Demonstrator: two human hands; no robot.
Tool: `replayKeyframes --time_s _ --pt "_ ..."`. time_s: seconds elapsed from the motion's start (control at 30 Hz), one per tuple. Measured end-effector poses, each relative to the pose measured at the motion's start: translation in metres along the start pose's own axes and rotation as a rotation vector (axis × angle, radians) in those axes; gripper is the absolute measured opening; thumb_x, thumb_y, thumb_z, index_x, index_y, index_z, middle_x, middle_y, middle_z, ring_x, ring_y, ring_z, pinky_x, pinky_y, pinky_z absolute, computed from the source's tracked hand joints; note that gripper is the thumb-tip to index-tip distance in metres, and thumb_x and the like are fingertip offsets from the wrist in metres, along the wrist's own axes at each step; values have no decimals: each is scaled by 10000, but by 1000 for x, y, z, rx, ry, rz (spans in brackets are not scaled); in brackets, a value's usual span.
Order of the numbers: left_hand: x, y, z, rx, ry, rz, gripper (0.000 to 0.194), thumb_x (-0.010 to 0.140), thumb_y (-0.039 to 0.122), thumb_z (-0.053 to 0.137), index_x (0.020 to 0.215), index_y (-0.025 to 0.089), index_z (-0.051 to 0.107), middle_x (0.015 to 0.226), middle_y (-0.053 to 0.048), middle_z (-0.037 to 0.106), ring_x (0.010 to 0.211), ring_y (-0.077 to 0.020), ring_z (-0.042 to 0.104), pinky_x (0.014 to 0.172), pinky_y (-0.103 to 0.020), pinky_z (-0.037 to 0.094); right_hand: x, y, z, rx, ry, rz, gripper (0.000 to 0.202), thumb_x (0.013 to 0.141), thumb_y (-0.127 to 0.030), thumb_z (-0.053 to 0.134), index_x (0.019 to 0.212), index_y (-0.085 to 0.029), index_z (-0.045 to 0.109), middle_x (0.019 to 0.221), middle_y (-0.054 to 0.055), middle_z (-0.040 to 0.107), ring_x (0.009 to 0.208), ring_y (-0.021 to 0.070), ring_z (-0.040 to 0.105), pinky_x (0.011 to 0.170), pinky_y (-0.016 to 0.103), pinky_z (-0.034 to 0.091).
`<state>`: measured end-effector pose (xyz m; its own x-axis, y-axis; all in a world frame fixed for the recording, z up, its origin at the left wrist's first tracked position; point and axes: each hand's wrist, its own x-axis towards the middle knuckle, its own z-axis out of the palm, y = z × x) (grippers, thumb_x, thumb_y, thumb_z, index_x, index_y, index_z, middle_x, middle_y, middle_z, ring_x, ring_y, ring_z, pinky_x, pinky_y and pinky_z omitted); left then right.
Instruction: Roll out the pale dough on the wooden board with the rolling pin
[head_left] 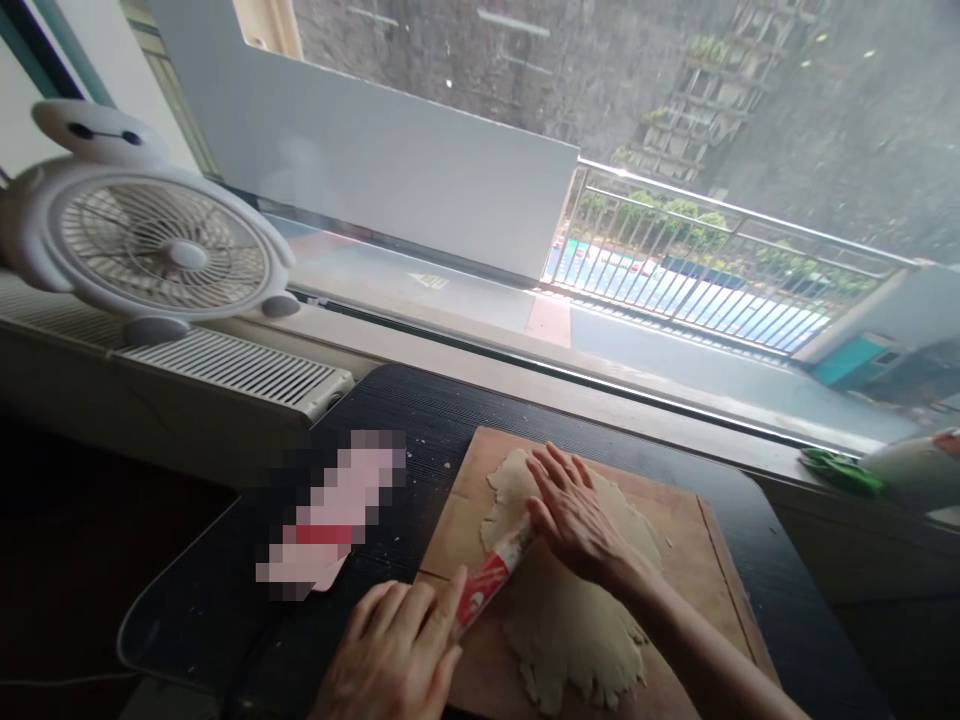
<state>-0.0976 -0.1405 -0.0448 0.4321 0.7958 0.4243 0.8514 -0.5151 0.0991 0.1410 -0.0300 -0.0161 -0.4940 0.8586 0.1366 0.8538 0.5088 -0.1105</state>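
A large flat sheet of pale dough [570,630] with ragged edges lies on a wooden board [457,500]. Slanting over its left side is a narrow red-and-white cylinder [486,588]; I cannot tell whether it is a rolling pin or a bottle. My left hand [397,640] is closed around the cylinder's near end, at the board's left edge. My right hand [574,510] rests over the far end, palm down, fingers stretched out above the dough. Both ends of the cylinder are hidden by my hands.
The board stands on a dark table [405,410] with a rounded edge. Left of it lies a blurred-out pink object [341,510]. A white fan [184,255] sits on a radiator [247,370] by the window. Green cloth-like material [840,470] lies on the sill at right.
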Motion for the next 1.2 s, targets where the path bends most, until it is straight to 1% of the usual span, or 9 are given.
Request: replayKeyframes --time_s 0.13,0.23,0.33,0.47,0.6,0.83,0.93,1.13,1.2 --pt "-11 -4 1 43 30 -96 520 828 269 511 1329 182 402 934 -53 609 856 -205 558 814 -376 417 82 -25 9 16 -3 -44 512 935 -473 283 1344 -182 388 1428 73 354 1352 218 206 1096 438 124" --pt "-19 -4 -1 48 34 -170 512 841 269 495 1338 195 396 955 -61 603 856 -204 563 788 -362 430 113 -39 12 41 -10 -55 562 911 -517 328 1347 -166 380 1416 78 372 1340 219 233 1088 414 159" --pt "-22 0 0 2 50 -180 518 838 258 492 1343 197 396 955 -68 595 862 -201 568 804 -358 439 97 -34 9 52 18 -67 530 917 -489 339 1336 -172 401 1414 69 376 1343 216 228 1093 400 162" --pt "-24 6 8 -76 122 -67 532 813 230 487 1338 205 410 926 -58 592 842 -186 575 835 -364 442 28 -7 4 36 23 -81 421 942 -372 303 1304 -211 444 1421 35 368 1365 196 171 1089 397 197" --pt "-25 8 10 -115 130 -71 517 814 226 483 1327 219 424 922 -54 597 857 -188 576 859 -374 440 -6 5 5 -5 59 -18 496 928 -352 331 1390 -174 319 1432 72 348 1368 218 161 1094 443 196" --pt "-29 -12 4 -46 76 -241 512 849 312 503 1338 196 403 925 -64 600 855 -203 568 806 -366 439 97 -37 17 5 47 -9 455 901 -390 370 1302 -188 446 1380 66 416 1334 231 241 1090 437 136" --pt "-30 -16 0 -21 64 -287 484 854 305 511 1317 195 423 916 -60 593 846 -204 566 795 -374 437 117 -47 18 15 33 13 505 881 -420 410 1306 -148 436 1385 88 407 1329 244 246 1078 425 167" --pt "-33 5 -2 -133 97 -208 517 835 222 500 1341 227 395 915 -54 577 873 -196 560 885 -398 413 31 -23 12 28 66 -2 415 943 -321 272 1276 -183 477 1388 47 416 1363 202 179 1092 397 184" --pt "-33 10 -2 -164 107 -177 517 829 209 498 1336 237 402 914 -50 577 873 -194 559 905 -408 402 0 -15 11 7 85 23 455 942 -306 281 1360 -151 370 1428 68 356 1373 210 149 1095 420 185"
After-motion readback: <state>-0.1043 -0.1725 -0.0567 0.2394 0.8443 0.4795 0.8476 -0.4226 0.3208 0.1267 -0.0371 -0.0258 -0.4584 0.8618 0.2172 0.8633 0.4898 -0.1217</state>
